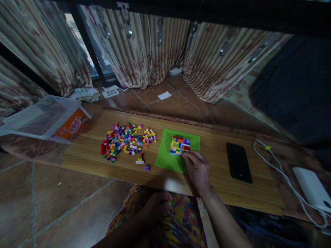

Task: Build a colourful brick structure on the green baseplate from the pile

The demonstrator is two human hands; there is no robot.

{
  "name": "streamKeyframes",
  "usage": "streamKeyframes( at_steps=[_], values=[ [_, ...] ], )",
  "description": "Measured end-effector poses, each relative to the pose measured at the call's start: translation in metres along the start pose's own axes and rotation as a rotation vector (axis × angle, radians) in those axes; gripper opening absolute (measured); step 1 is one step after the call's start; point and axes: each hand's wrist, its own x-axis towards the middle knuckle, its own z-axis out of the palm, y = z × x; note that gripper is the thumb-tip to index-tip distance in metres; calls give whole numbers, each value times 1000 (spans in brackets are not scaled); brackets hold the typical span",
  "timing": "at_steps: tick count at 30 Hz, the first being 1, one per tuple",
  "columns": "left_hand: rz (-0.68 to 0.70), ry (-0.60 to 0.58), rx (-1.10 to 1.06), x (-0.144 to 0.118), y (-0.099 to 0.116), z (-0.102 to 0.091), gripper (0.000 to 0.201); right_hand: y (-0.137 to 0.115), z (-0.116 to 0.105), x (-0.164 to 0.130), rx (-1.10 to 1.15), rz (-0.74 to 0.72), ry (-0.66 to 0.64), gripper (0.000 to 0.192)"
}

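Note:
A green baseplate (165, 156) lies on a low wooden board (212, 151), bearing a small block of multicoloured bricks (179, 145). My right hand (197, 168) rests on the plate's near right corner, with its fingertips touching the block's lower right edge. Whether a brick sits between those fingers is hidden. Left of the plate spreads a pile of several loose coloured bricks (126, 139), with a few strays (141, 161) nearer me. My left hand (159, 206) lies low in my lap below the board's front edge, fingers curled, apparently around small coloured bricks.
A black phone (239, 162) lies right of the plate. Farther right are a white cable (279, 170) and a white power bank (311, 187). A clear plastic box with an orange label (49, 119) lies tipped at the board's left end. Curtains hang behind.

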Motion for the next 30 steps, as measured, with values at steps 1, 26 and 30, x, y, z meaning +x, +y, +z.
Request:
streamKeyframes(
  at_steps=[1, 26, 30],
  values=[
    [6, 1, 9, 0, -1, 0, 9, 1, 0, -1, -19, -10, 2, 18],
    [-6, 16, -52, 2, -5, 0, 9, 2, 4, -7, -7, -53, 62, 21],
    [41, -60, -211, -5, 1, 0, 18, -16, -10, -24, 156, 132, 78, 20]
  ],
)
